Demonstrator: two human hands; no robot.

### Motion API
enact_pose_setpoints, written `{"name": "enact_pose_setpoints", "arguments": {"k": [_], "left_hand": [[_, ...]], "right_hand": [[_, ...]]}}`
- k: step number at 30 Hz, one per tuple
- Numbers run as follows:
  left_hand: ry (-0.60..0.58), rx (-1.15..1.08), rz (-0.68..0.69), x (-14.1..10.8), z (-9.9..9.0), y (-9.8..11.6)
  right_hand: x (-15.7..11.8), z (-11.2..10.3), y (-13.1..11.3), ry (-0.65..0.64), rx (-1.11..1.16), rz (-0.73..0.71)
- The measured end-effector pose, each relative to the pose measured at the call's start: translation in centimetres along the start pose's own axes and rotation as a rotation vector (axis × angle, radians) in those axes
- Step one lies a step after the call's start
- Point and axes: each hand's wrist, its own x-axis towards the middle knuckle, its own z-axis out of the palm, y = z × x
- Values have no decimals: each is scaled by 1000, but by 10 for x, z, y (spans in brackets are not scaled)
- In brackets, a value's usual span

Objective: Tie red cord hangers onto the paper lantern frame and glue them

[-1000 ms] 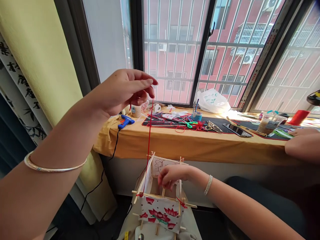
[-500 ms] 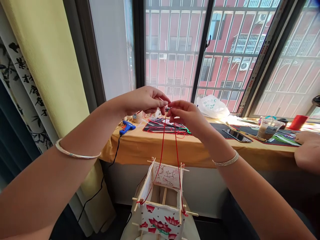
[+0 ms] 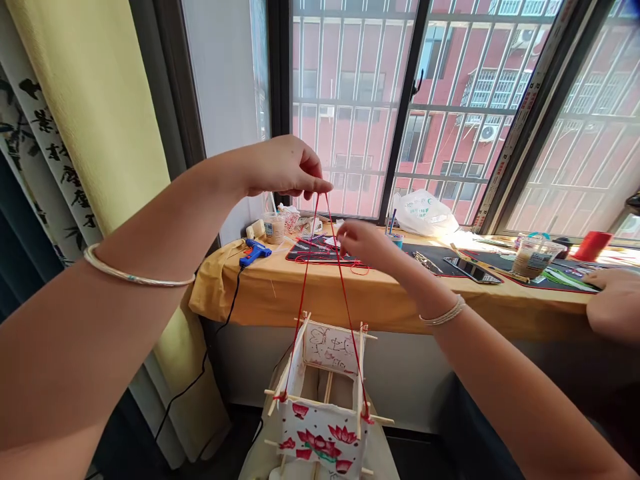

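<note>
High in front of the window, my left hand pinches the top of a red string. Two strands run down from its fingertips to the near corners of a lantern-like box. The box has a frame of thin wooden sticks and white panels, the near one painted with red lotus flowers, the far one with dark brush marks. It stands below on a pale seat. My right hand is lower, fingers curled together beside the right strand; whether they grip anything is hidden.
On the cloth-covered table lie a blue glue gun, dark mats, a phone and a plastic bag. A drink cup stands near another person's hand at right. A black cord hangs at left.
My left hand has risen leftward with the string, drawing the strands up. My right hand has parted from it and dropped slightly. The box stays in place.
</note>
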Motion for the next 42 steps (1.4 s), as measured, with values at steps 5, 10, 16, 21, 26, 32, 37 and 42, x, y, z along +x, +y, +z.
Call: {"name": "enact_pose_setpoints", "arguments": {"k": [5, 10, 16, 21, 26, 32, 37, 42], "left_hand": [[-6, -9, 18, -2, -3, 7], [-25, -24, 41, -7, 0, 16], [-38, 5, 44, -4, 2, 14], [-85, 13, 84, -4, 0, 17], [-124, -5, 51, 2, -2, 16], [-160, 78, 35, 8, -4, 13], [-153, 148, 63, 6, -8, 15], [-154, 170, 55, 10, -6, 13]], "right_hand": [[0, 76, 59, -571, -149, 155], [-4, 118, 96, -949, -238, 194], [1, 122, 113, -863, -111, 106], [1, 95, 97, -575, 99, -1], [2, 37, 61, -352, 246, -103], [-3, -23, 15, -148, 267, -185], [-7, -53, -18, 10, 391, -144], [-7, -67, -40, 72, 410, -148]]}}
